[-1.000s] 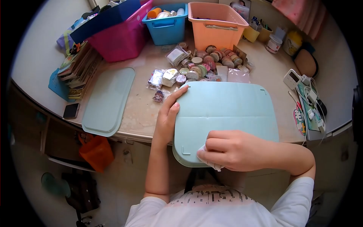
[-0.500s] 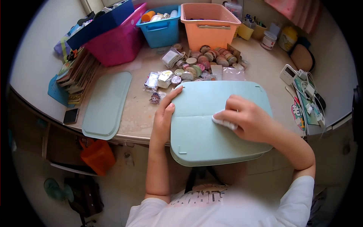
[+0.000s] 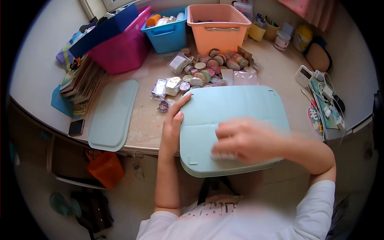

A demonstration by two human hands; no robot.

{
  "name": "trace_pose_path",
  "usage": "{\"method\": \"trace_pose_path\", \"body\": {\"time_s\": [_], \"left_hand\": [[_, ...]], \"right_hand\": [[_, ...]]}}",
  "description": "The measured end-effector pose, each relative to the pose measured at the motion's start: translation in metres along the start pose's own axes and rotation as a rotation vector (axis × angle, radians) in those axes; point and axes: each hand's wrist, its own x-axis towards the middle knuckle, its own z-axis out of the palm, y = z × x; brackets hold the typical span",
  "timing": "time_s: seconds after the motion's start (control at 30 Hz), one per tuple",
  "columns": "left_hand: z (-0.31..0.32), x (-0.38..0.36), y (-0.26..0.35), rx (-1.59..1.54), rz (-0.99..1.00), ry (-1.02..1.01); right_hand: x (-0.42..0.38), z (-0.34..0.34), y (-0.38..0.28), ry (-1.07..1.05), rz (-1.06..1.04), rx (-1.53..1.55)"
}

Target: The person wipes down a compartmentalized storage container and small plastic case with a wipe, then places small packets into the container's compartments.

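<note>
A pale green plastic storage box (image 3: 240,102) has its broad flat face up, overhanging the table's front edge. My left hand (image 3: 173,126) grips its left side, thumb and fingers along the edge. My right hand (image 3: 250,140) is closed and smeared by motion over the middle of that face. Under its fingers shows a blurred white wipe (image 3: 222,155), pressed against the plastic. A matching pale green lid (image 3: 113,114) lies flat on the table to the left.
Behind the box lie many washi tape rolls (image 3: 216,64) and small plastic packets (image 3: 160,88). Pink (image 3: 120,56), blue (image 3: 170,40) and orange (image 3: 219,36) bins stand at the back. A phone (image 3: 76,127) is at left; white cables (image 3: 326,92) lie at right.
My right hand has moved left and slightly toward me across the flat face with the white wipe. My left hand keeps its grip on the box's side.
</note>
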Motion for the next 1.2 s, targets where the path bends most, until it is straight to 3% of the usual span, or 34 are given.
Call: {"method": "trace_pose_path", "body": {"time_s": [0.07,0.27,0.4,0.5,0.53,0.67,0.73,0.8,0.97,1.1,1.2], "left_hand": [[0.001,0.001,-0.001,-0.005,0.014,0.003],[-0.004,0.002,-0.002,0.029,0.026,-0.027],[-0.001,0.000,-0.001,-0.002,0.000,-0.013],[0.000,0.001,0.002,-0.003,0.002,0.002],[0.000,0.000,0.004,0.017,0.003,0.000],[0.002,-0.002,0.011,0.023,-0.022,-0.003],[0.000,-0.002,0.011,0.008,-0.035,-0.011],[-0.005,-0.001,0.015,-0.049,-0.055,-0.065],[-0.002,-0.003,0.015,-0.034,-0.053,-0.126],[-0.005,0.000,0.015,-0.100,-0.098,-0.135],[-0.004,-0.003,0.016,-0.088,-0.106,-0.132]], "right_hand": [[0.013,0.007,0.036,0.204,0.027,-0.119],[0.011,0.006,-0.003,0.004,-0.124,-0.024],[-0.007,0.000,0.027,0.169,0.087,-0.203],[-0.023,-0.004,-0.026,-0.061,-0.067,0.021],[-0.027,-0.003,-0.026,-0.047,-0.088,0.048],[-0.033,-0.012,0.018,0.179,0.198,-0.121],[-0.032,-0.013,0.008,0.069,0.099,-0.138],[-0.023,-0.008,-0.008,0.010,-0.050,0.036],[0.009,0.005,0.046,0.331,0.097,-0.159],[0.017,0.008,0.016,0.133,-0.058,-0.053],[0.023,0.003,0.048,0.235,0.054,-0.231]]}}
